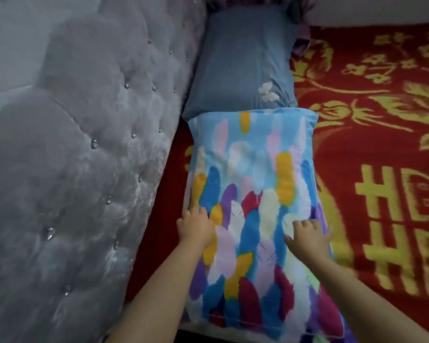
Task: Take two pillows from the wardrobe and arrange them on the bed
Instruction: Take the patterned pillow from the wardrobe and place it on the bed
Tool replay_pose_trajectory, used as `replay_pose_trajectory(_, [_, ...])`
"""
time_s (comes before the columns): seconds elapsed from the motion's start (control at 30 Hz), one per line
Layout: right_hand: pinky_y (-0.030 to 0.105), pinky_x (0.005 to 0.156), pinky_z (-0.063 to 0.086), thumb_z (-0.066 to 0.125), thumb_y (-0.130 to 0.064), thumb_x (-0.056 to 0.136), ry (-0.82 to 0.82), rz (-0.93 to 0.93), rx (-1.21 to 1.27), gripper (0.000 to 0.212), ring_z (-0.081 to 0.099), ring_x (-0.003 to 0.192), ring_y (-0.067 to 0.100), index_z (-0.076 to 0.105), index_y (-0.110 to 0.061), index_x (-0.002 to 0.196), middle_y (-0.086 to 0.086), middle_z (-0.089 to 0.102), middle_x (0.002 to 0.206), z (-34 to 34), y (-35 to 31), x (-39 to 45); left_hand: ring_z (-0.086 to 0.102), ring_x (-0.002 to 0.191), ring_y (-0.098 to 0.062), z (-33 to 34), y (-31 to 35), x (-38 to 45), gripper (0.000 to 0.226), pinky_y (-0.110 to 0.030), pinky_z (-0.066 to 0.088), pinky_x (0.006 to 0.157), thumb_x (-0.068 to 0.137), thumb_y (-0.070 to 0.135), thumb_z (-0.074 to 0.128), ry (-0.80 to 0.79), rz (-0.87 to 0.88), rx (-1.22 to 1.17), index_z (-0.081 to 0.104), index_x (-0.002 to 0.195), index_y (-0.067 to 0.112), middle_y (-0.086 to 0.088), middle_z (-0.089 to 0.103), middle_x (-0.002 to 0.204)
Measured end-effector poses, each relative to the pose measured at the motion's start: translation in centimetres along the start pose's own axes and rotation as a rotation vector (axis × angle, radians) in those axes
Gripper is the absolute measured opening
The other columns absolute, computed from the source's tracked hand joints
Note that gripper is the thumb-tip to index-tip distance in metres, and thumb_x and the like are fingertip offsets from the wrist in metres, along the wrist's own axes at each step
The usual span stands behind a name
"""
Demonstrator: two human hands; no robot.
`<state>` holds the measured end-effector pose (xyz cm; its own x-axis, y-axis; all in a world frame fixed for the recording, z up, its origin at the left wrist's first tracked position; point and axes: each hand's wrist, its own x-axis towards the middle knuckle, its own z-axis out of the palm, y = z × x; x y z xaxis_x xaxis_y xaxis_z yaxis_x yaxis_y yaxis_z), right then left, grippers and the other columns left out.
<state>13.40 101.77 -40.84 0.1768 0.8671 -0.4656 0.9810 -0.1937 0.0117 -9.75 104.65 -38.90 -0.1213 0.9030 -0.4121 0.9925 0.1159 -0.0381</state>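
Observation:
A pillow with a bright feather print [255,174] lies flat on the red bedspread beside the headboard. Just beyond it, end to end and touching, lies a plain blue pillow with a white butterfly [243,63]. My left hand [196,225] rests on the feather pillow's left side with fingers curled onto the fabric. My right hand [307,235] presses on its right side with fingers spread. Neither hand lifts the pillow.
A grey tufted velvet headboard [72,157] with crystal buttons runs along the left. The red bedspread with a gold pattern [382,144] fills the right. Purple patterned fabric [258,1] shows past the blue pillow.

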Motion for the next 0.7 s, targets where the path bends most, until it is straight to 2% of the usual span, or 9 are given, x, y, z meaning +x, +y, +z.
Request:
replay_pose_trajectory(0.13, [0.051,0.108,0.030,0.050,-0.056,0.085,-0.049,0.200,0.002,0.055,0.043,0.123,0.027,0.048,-0.012,0.117,0.008,0.053,0.125,4.9,-1.0,1.6,0.040,0.127,-0.029,5.8,-1.7,2.9,0.063,-0.041,0.043,0.098,0.093,0.050,0.045,-0.144,-0.082,-0.031,0.033,0.137,0.007,-0.011,0.044,0.139])
replay_pose_trajectory(0.2, [0.044,0.098,0.041,0.055,-0.057,0.082,-0.033,0.241,0.062,0.064,0.047,0.117,0.030,0.044,-0.007,0.121,0.013,0.052,0.123,6.7,-1.8,2.6,0.035,0.131,-0.031,8.8,-2.2,3.6,0.065,-0.042,0.038,0.102,0.090,0.051,0.049,-0.164,-0.099,-0.034,0.034,0.137,0.009,-0.011,0.042,0.141])
replay_pose_trajectory(0.27, [0.041,0.092,0.043,0.056,-0.055,0.082,0.032,0.256,0.073,0.063,0.046,0.115,0.031,0.044,-0.007,0.121,0.014,0.051,0.121,8.6,-2.8,4.2,0.039,0.128,-0.030,11.5,-2.1,4.5,0.059,-0.039,0.038,0.101,0.089,0.046,0.054,-0.115,-0.133,-0.067,0.040,0.131,0.008,-0.012,0.046,0.136])
replay_pose_trajectory(0.33, [0.042,0.089,0.042,0.054,-0.045,0.087,0.096,0.248,0.068,0.048,0.049,0.110,0.032,0.050,-0.006,0.115,0.015,0.055,0.117,9.6,-2.9,5.5,0.052,0.112,-0.031,12.9,-1.6,5.1,0.036,-0.039,0.046,0.089,0.088,0.031,0.060,-0.001,-0.124,-0.112,0.055,0.112,0.004,-0.016,0.059,0.117])
replay_pose_trajectory(0.4, [0.043,0.086,0.040,0.041,-0.024,0.093,0.182,0.161,0.055,0.032,0.057,0.099,0.036,0.057,0.002,0.099,0.024,0.063,0.103,10.2,-2.4,6.7,0.067,0.078,-0.030,13.4,-1.3,5.3,0.004,-0.034,0.054,0.061,0.077,0.005,0.066,0.163,0.029,-0.083,0.065,0.075,0.002,-0.017,0.069,0.078])
replay_pose_trajectory(0.47, [0.043,0.084,0.039,0.031,-0.004,0.080,0.238,0.059,0.015,0.033,0.064,0.083,0.040,0.060,0.008,0.087,0.031,0.068,0.086,10.3,-2.0,7.7,0.066,0.053,-0.026,13.5,-1.7,5.4,0.012,-0.026,0.052,0.047,0.064,0.003,0.059,0.255,0.133,-0.027,0.061,0.053,0.006,-0.012,0.065,0.053])
replay_pose_trajectory(0.53, [0.040,0.085,0.036,0.037,0.006,0.076,0.194,0.047,0.000,0.028,0.065,0.077,0.040,0.060,0.007,0.091,0.030,0.069,0.083,10.0,-2.0,7.9,0.064,0.047,-0.026,13.2,-2.3,5.3,0.013,-0.026,0.050,0.045,0.062,0.006,0.055,0.283,0.144,-0.092,0.058,0.049,0.006,-0.012,0.062,0.048])
replay_pose_trajectory(0.6, [0.042,0.086,0.036,0.047,0.006,0.082,0.192,0.102,0.089,0.014,0.064,0.078,0.043,0.058,0.009,0.090,0.033,0.068,0.085,9.5,-2.5,7.6,0.063,0.046,-0.029,12.6,-2.8,4.8,0.018,-0.030,0.050,0.042,0.064,0.005,0.048,0.310,0.130,-0.193,0.056,0.048,0.002,-0.016,0.060,0.047])
replay_pose_trajectory(0.7, [0.047,0.078,0.039,0.044,-0.004,0.093,0.257,0.160,0.309,0.023,0.059,0.077,0.049,0.054,0.014,0.082,0.038,0.064,0.085,8.5,-3.4,6.8,0.062,0.051,-0.038,10.8,-3.7,4.0,0.032,-0.038,0.049,0.045,0.070,0.012,0.036,0.382,0.160,-0.373,0.055,0.051,-0.005,-0.026,0.059,0.051])
